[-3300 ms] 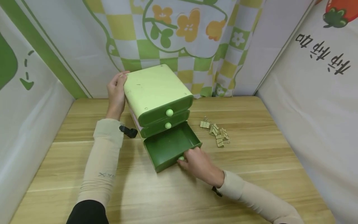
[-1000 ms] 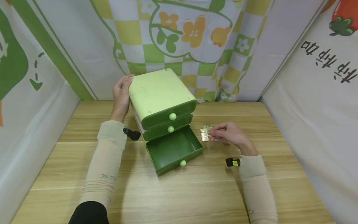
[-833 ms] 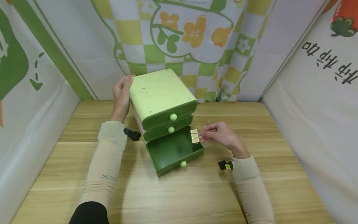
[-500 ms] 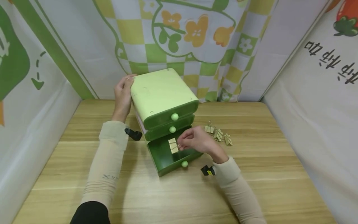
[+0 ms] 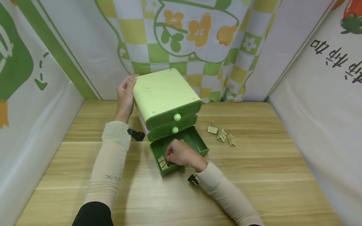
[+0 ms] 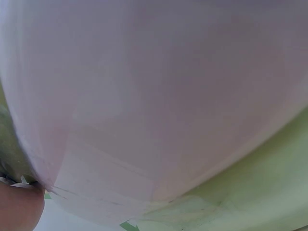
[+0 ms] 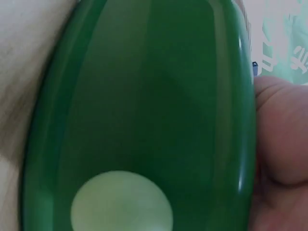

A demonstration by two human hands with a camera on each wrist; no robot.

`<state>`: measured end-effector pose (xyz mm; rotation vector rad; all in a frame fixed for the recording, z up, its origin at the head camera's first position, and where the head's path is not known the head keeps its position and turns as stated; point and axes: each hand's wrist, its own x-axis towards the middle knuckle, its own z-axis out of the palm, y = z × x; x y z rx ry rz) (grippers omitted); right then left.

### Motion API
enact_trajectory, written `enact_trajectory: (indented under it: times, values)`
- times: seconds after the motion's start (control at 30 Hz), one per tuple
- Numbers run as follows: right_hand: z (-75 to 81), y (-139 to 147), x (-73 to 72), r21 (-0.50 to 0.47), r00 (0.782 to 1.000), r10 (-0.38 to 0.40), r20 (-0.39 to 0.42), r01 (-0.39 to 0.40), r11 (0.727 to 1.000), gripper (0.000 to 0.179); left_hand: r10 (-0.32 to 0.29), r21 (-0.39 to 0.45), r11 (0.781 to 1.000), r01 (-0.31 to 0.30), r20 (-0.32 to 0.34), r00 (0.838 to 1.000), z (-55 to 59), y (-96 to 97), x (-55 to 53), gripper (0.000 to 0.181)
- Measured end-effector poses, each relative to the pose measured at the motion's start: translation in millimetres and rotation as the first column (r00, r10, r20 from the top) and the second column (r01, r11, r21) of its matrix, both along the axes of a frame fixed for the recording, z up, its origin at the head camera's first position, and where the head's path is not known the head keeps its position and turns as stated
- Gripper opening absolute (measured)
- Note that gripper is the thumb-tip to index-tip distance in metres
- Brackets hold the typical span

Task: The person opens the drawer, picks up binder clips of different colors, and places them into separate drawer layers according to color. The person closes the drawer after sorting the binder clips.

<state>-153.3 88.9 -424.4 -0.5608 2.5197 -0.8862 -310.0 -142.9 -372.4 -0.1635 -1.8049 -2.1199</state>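
A small desk drawer unit (image 5: 167,89) with a pale green top stands on the table. Its bottom drawer (image 5: 198,141) is pulled out; the two upper drawers are closed. My left hand (image 5: 124,99) grips the unit's rear left corner; its fingertips behind the unit are hidden. Inside the open drawer, near its left front corner, my right hand (image 5: 182,153) pinches a gold binder clip (image 5: 162,162), partly covered by the fingers. The right wrist view shows the green drawer front (image 7: 159,120) and its round knob (image 7: 122,202) up close, with part of the hand beyond.
Three more gold binder clips (image 5: 222,135) lie on the wooden table (image 5: 254,169) to the right of the unit. A checked curtain (image 5: 158,53) hangs behind the table, and white fabric walls (image 5: 316,103) stand at both sides.
My right hand let go of the drawer knob, picked a binder clip from the group at the right, and carried it left and down into the open drawer. The left hand stays on the unit.
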Motion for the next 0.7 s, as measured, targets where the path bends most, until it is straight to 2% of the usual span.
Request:
enact_trajectory:
  times: [0.2,0.27,0.37,0.5,0.6,0.7]
  values:
    - [3.6,2.8,-0.7,0.021,1.000,-0.011,0.012,0.011,1.000,0.011,0.005,0.004,1.000,-0.005,-0.001,1.000,-1.3,0.6,-1.2,0.038]
    - [10.8,7.8,-0.6,0.018,1.000,-0.023,0.009,0.022,1.000,0.007,0.004,0.005,1.000,-0.004,-0.002,1.000,-1.2,-0.2,-1.3,0.038]
    - [25.0,21.9,-1.9,-0.006,0.999,-0.049,-0.017,0.049,0.999,0.011,0.004,-0.001,1.000,-0.004,-0.006,1.000,-1.2,-1.0,-1.1,0.039]
    - [41.9,51.4,-7.7,-0.070,0.991,-0.098,-0.095,0.092,0.993,0.018,-0.003,-0.004,1.000,0.003,-0.011,1.000,-1.8,-0.8,-0.7,0.041]
    - [50.5,76.7,-15.0,-0.113,0.971,-0.156,-0.183,0.137,0.984,0.022,-0.007,-0.005,1.000,0.007,-0.012,1.000,-2.1,-0.5,-0.4,0.042]
    - [51.1,101.0,-26.4,-0.130,0.930,-0.260,-0.259,0.233,0.964,0.023,-0.004,-0.001,1.000,0.004,-0.010,1.000,-2.2,0.3,-0.4,0.040]
